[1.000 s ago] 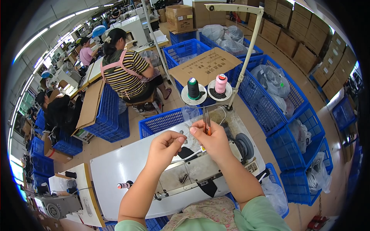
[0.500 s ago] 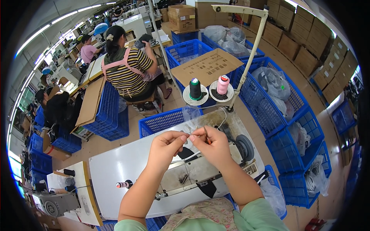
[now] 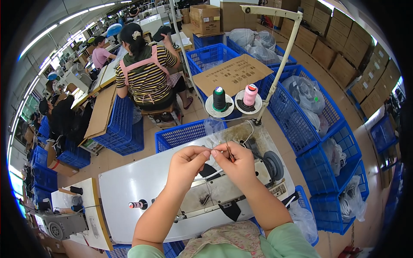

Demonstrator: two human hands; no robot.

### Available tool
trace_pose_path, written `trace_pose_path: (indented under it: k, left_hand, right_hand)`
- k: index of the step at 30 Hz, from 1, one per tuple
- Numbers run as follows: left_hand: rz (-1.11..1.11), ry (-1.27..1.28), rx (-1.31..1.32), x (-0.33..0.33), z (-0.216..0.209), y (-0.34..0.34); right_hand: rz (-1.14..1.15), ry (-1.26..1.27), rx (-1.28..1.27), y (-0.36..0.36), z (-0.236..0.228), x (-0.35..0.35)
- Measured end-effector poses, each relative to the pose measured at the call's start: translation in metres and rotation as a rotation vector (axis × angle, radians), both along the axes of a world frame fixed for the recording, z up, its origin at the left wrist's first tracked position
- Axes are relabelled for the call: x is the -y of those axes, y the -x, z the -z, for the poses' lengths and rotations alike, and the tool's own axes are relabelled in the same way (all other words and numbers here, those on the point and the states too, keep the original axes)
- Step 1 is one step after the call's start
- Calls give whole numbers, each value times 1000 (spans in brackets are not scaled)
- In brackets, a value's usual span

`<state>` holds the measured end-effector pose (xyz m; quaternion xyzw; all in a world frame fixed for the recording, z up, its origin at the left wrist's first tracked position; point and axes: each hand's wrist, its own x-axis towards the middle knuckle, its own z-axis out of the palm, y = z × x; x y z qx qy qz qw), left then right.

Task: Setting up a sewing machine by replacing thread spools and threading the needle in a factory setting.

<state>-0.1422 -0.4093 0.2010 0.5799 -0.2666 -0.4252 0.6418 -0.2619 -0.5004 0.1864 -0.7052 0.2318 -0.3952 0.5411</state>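
Observation:
Fingertip to fingertip, my left hand (image 3: 186,165) and my right hand (image 3: 237,165) meet above the sewing machine (image 3: 202,193), each in a pinch. What lies between the fingertips is too fine to make out. Tucked in my right hand is a pair of thread snips (image 3: 231,155), dark with an orange-red part, partly hidden by the fingers. Beyond my hands stand a dark cone of thread (image 3: 218,101) and a pink cone of thread (image 3: 249,96), each on a white dish of the thread stand (image 3: 284,56).
The white sewing table (image 3: 124,185) carries a small spool (image 3: 137,205) at left. Blue crates (image 3: 301,116) with plastic bags line the right. A cardboard sheet (image 3: 234,75) lies over crates ahead. A co-worker in a striped shirt (image 3: 148,71) sits ahead to the left.
My hands stay pinched together almost in place. The co-worker in stripes has shifted to the right and sits more upright, an arm lowered, a dark item still raised in one hand.

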Motion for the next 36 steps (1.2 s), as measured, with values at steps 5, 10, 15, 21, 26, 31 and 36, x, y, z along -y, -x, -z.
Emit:
trace_pose_path:
  k: [5,10,15,21,26,31,36]
  left_hand:
    - [12,-36,73,-2,-4,0]
    - [40,-48,82,-2,-7,-1]
    - [19,-20,82,0,-1,-2]
    - [-41,-2,201,-3,2,-2]
    - [-49,32,199,-5,2,0]
    - [-43,32,200,-5,2,-1]
    - [-37,42,180,-7,0,-1]
  right_hand:
    - [-40,-8,-11,1,4,2]
    - [-15,147,-69,3,3,2]
    - [0,337,-94,3,4,4]
    - [-38,167,-78,4,4,1]
    - [-141,-347,14,3,-5,3]
    - [-147,-270,36,0,0,6]
    - [-126,-226,27,-1,1,5]
